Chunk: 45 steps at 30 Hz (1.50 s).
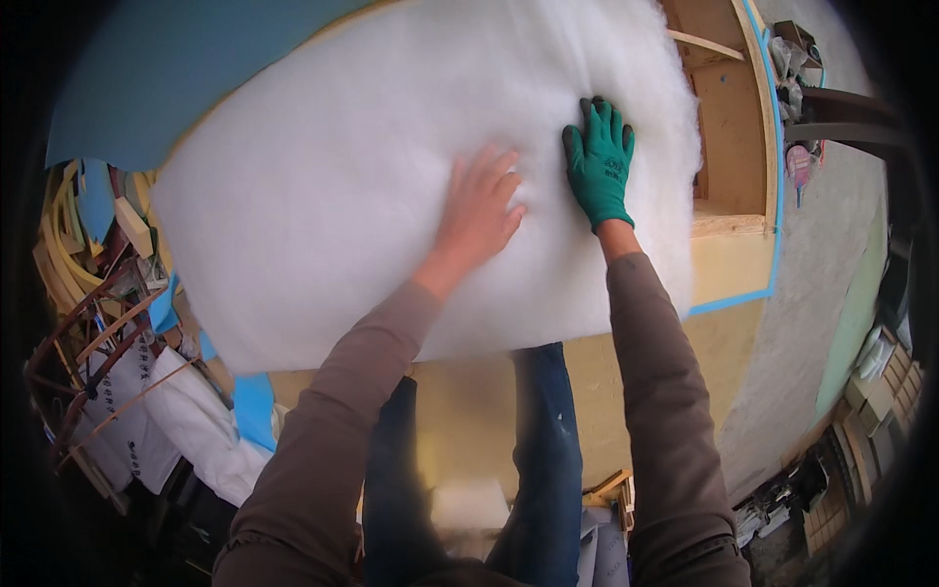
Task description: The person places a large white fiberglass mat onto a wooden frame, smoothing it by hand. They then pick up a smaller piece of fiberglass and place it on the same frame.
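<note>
A thick sheet of fluffy white batting (323, 196) is spread over a wooden frame (729, 147) with blue edging. Bare and slightly blurred, my left hand (477, 207) lies on the batting near its middle, fingers spread. My right hand (600, 161), in a green glove with dark fingertips, rests flat on the batting closer to its right edge, fingers extended. Neither hand holds anything. Past the batting's ragged right edge, the frame's open wooden compartment shows; the rest of the frame is hidden under the white layer.
A blue-grey sheet (196, 68) lies along the far left. Foam and wood scraps (73, 230) are heaped at the left, above white sacks (196, 421). A pink paddle-shaped thing (800, 166) and plastic bags lie at the right. Wooden pieces (885, 391) are stacked at lower right.
</note>
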Available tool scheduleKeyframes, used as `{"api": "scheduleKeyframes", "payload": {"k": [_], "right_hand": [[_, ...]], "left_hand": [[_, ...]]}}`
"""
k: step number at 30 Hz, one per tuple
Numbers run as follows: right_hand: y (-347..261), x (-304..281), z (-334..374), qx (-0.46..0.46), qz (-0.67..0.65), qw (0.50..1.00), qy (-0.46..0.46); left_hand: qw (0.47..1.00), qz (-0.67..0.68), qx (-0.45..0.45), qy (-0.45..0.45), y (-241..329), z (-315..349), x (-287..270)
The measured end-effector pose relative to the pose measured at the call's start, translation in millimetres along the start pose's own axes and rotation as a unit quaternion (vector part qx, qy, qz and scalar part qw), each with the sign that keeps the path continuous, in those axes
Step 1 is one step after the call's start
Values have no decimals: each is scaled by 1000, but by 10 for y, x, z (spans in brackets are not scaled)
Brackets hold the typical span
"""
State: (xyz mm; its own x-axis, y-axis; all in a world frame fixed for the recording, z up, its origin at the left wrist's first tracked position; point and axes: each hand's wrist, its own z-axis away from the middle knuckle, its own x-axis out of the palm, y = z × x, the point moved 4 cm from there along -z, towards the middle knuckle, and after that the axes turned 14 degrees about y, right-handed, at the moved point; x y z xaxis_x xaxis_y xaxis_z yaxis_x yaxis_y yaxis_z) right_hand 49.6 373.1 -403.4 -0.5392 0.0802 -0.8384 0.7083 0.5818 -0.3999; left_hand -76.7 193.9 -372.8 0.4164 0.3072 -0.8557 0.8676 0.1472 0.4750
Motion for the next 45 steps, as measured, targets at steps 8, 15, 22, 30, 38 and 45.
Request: {"api": "scheduleKeyframes", "payload": {"k": [8, 15, 22, 30, 38, 45], "right_hand": [[-396, -134, 44, 28, 18, 999, -17], [-232, 330, 307, 37, 58, 997, -37], [-215, 300, 240, 49, 65, 993, -90], [-161, 300, 299, 38, 3, 999, -21], [-211, 229, 253, 9, 5, 999, 36], [-215, 226, 287, -8, 21, 999, 48]], "left_hand": [[1000, 4, -12, 1, 53, -147, -81], [995, -49, 66, 51, -74, -262, 112], [990, -50, 120, -60, -252, -466, 161], [993, -3, 115, 0, -315, -372, 17], [994, -47, 100, 11, 34, -412, 56], [987, -86, 125, -49, -156, -482, 28]]}}
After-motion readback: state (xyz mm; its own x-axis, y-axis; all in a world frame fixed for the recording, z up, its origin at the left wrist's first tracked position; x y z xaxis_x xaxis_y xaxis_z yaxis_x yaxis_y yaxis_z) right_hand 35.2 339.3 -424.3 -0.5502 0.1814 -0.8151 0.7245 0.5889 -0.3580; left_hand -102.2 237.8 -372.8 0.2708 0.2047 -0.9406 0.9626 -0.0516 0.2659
